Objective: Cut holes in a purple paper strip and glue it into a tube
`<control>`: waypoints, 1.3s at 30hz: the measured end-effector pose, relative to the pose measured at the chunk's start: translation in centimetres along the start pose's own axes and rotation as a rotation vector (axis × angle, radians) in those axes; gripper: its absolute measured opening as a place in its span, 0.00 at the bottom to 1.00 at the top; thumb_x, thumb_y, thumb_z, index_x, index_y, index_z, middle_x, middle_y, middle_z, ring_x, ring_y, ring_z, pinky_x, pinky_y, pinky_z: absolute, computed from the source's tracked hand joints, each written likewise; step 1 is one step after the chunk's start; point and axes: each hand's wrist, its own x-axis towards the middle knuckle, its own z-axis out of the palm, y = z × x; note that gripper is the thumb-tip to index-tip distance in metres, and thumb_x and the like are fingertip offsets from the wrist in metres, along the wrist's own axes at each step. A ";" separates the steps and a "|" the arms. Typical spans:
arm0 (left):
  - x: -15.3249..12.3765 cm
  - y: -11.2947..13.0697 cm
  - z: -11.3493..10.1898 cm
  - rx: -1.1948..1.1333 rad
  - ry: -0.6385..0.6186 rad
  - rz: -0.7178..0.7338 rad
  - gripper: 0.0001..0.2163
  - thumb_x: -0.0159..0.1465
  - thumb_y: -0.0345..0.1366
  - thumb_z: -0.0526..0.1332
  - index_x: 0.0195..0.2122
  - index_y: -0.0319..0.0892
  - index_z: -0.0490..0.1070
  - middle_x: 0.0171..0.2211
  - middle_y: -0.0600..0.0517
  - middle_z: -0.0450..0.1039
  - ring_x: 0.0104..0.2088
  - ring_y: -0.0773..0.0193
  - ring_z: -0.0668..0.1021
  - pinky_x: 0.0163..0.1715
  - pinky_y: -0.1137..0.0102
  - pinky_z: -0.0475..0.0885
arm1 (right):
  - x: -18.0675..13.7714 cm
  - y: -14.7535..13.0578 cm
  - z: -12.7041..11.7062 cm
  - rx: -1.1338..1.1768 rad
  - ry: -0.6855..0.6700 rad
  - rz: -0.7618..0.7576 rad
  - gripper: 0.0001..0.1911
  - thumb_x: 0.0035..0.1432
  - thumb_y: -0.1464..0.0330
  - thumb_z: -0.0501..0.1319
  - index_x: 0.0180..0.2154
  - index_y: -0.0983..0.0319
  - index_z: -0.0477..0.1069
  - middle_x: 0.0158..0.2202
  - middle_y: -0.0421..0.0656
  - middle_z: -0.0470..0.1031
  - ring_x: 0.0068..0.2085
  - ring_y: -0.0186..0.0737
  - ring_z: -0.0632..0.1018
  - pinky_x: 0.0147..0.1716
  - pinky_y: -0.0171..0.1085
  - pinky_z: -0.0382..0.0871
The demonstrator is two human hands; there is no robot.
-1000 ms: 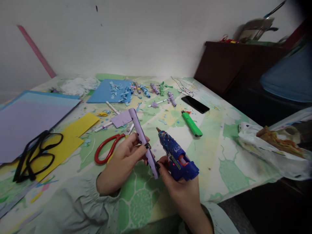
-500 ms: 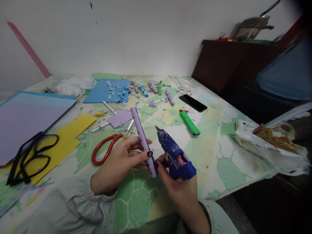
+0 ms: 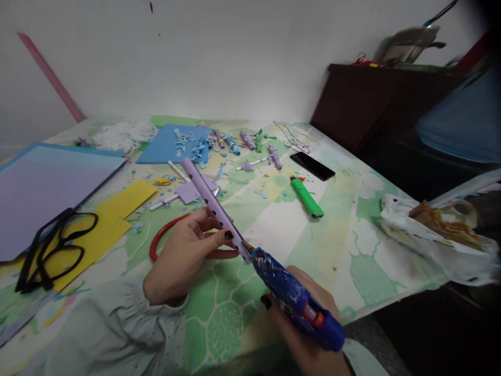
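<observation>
A rolled tube of purple paper (image 3: 213,204) with a row of dark holes slants across the middle, pinched near its lower end by my left hand (image 3: 191,248). My right hand (image 3: 309,308) grips a blue hot glue gun (image 3: 291,292) with a small red light on its side. The gun's nozzle meets the tube's near end, apparently touching its edge. Partly behind my left hand lie red-handled scissors (image 3: 166,235). Beyond them a piece of purple paper (image 3: 191,192) rests on white sticks.
Left are black glasses (image 3: 62,250), yellow paper (image 3: 113,214) and purple sheets (image 3: 50,193). Several curled paper pieces (image 3: 246,140) lie at the back. A green box cutter (image 3: 306,197), a phone (image 3: 312,165) and food in a plastic bag (image 3: 446,224) are on the right.
My right hand has swung the glue gun lower, bringing its nozzle against the tube's near end. The tube has tilted further left in my left hand. The view has shifted slightly.
</observation>
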 end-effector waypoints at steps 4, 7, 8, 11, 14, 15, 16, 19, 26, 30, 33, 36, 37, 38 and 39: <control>0.0 -0.1 0.0 0.012 -0.028 0.004 0.13 0.54 0.38 0.70 0.37 0.40 0.71 0.29 0.55 0.74 0.30 0.63 0.80 0.30 0.67 0.81 | 0.1 0.3 0.3 -0.007 -0.008 0.023 0.08 0.55 0.76 0.60 0.29 0.60 0.62 0.25 0.36 0.64 0.25 0.31 0.67 0.23 0.32 0.58; -0.1 0.0 0.1 0.005 -0.043 0.020 0.13 0.54 0.37 0.70 0.38 0.40 0.71 0.29 0.55 0.74 0.30 0.64 0.80 0.30 0.67 0.81 | 0.4 0.2 0.3 0.006 -0.011 0.018 0.08 0.56 0.76 0.59 0.29 0.60 0.61 0.25 0.36 0.63 0.25 0.31 0.66 0.23 0.31 0.58; -0.1 0.0 0.1 0.003 -0.047 0.019 0.13 0.54 0.37 0.70 0.37 0.40 0.71 0.29 0.55 0.74 0.30 0.65 0.80 0.29 0.68 0.81 | 0.5 0.2 0.4 0.007 -0.012 0.017 0.09 0.56 0.76 0.59 0.28 0.60 0.60 0.24 0.35 0.62 0.25 0.31 0.66 0.23 0.31 0.57; -0.1 0.1 0.2 -0.008 -0.059 0.004 0.11 0.54 0.36 0.70 0.36 0.40 0.71 0.28 0.55 0.75 0.28 0.66 0.79 0.28 0.71 0.80 | 0.5 0.1 0.7 -0.015 0.017 -0.002 0.10 0.55 0.76 0.59 0.27 0.60 0.59 0.24 0.35 0.60 0.24 0.30 0.65 0.23 0.31 0.56; 0.0 0.0 0.2 -0.023 -0.070 0.003 0.12 0.54 0.36 0.70 0.37 0.40 0.71 0.28 0.56 0.75 0.28 0.66 0.79 0.28 0.70 0.81 | 0.2 0.3 1.0 -0.055 0.048 -0.012 0.12 0.55 0.77 0.60 0.27 0.60 0.57 0.24 0.35 0.59 0.24 0.30 0.64 0.22 0.31 0.55; 0.0 0.0 0.2 -0.023 -0.070 0.004 0.12 0.54 0.37 0.70 0.37 0.41 0.71 0.28 0.56 0.75 0.28 0.66 0.79 0.28 0.70 0.81 | 0.1 0.3 1.1 -0.067 0.053 -0.012 0.13 0.55 0.76 0.60 0.26 0.60 0.56 0.24 0.35 0.59 0.23 0.29 0.64 0.22 0.31 0.55; 0.1 -0.1 0.2 -0.023 -0.069 0.003 0.12 0.54 0.37 0.70 0.37 0.41 0.71 0.28 0.56 0.74 0.28 0.66 0.79 0.28 0.70 0.81 | 0.0 0.4 1.1 -0.076 0.057 -0.011 0.13 0.55 0.76 0.60 0.26 0.60 0.56 0.24 0.35 0.59 0.23 0.29 0.64 0.22 0.31 0.55; 0.0 -0.1 0.1 -0.023 -0.068 0.004 0.12 0.54 0.37 0.70 0.37 0.42 0.72 0.28 0.57 0.74 0.28 0.66 0.79 0.29 0.69 0.81 | -0.1 0.8 1.3 -0.097 0.059 -0.028 0.13 0.56 0.74 0.60 0.26 0.60 0.55 0.23 0.34 0.59 0.22 0.29 0.63 0.20 0.31 0.55; -0.2 0.0 0.0 -0.012 -0.065 0.025 0.11 0.54 0.37 0.70 0.36 0.43 0.73 0.27 0.57 0.74 0.27 0.68 0.78 0.28 0.70 0.81 | -0.2 0.5 1.2 -0.117 0.057 0.014 0.14 0.56 0.72 0.60 0.26 0.59 0.54 0.23 0.34 0.58 0.22 0.29 0.63 0.21 0.31 0.55; -0.2 0.0 0.1 -0.021 -0.081 0.020 0.10 0.53 0.37 0.71 0.35 0.43 0.73 0.27 0.57 0.74 0.28 0.67 0.79 0.28 0.71 0.81 | 0.1 -0.1 1.1 -0.120 0.032 0.031 0.13 0.55 0.73 0.60 0.26 0.59 0.55 0.24 0.35 0.60 0.23 0.30 0.65 0.22 0.32 0.56; -0.3 -0.1 0.0 -0.013 -0.076 0.018 0.10 0.53 0.36 0.71 0.35 0.43 0.74 0.28 0.57 0.73 0.28 0.68 0.78 0.28 0.72 0.80 | 0.4 -0.1 1.1 -0.117 0.036 -0.013 0.12 0.53 0.75 0.60 0.27 0.60 0.57 0.24 0.35 0.60 0.23 0.30 0.65 0.22 0.31 0.56; -0.3 -0.1 0.0 -0.008 -0.065 0.008 0.11 0.53 0.36 0.71 0.36 0.43 0.74 0.28 0.57 0.73 0.27 0.69 0.78 0.28 0.71 0.81 | 0.6 0.3 1.2 -0.100 0.059 -0.076 0.11 0.52 0.76 0.61 0.26 0.60 0.57 0.23 0.34 0.60 0.22 0.29 0.64 0.20 0.31 0.55; -0.3 -0.1 0.0 -0.007 -0.061 0.006 0.11 0.53 0.35 0.71 0.36 0.43 0.74 0.28 0.57 0.73 0.27 0.68 0.78 0.28 0.72 0.80 | 0.6 0.4 1.3 -0.089 0.058 -0.087 0.11 0.52 0.75 0.60 0.26 0.60 0.58 0.23 0.34 0.60 0.22 0.29 0.64 0.20 0.31 0.55; -0.2 -0.1 0.0 -0.005 -0.060 0.004 0.11 0.53 0.35 0.71 0.36 0.43 0.74 0.28 0.57 0.73 0.27 0.68 0.78 0.28 0.72 0.80 | 0.7 0.4 1.3 -0.078 0.053 -0.088 0.11 0.52 0.75 0.60 0.26 0.60 0.58 0.23 0.35 0.60 0.22 0.29 0.65 0.20 0.31 0.55; -0.1 -0.1 0.0 -0.002 -0.059 0.006 0.11 0.53 0.35 0.71 0.36 0.43 0.74 0.29 0.56 0.73 0.27 0.68 0.78 0.27 0.73 0.80 | 0.7 0.4 1.3 -0.069 0.043 -0.084 0.10 0.53 0.74 0.60 0.26 0.60 0.58 0.24 0.35 0.60 0.23 0.29 0.65 0.21 0.31 0.55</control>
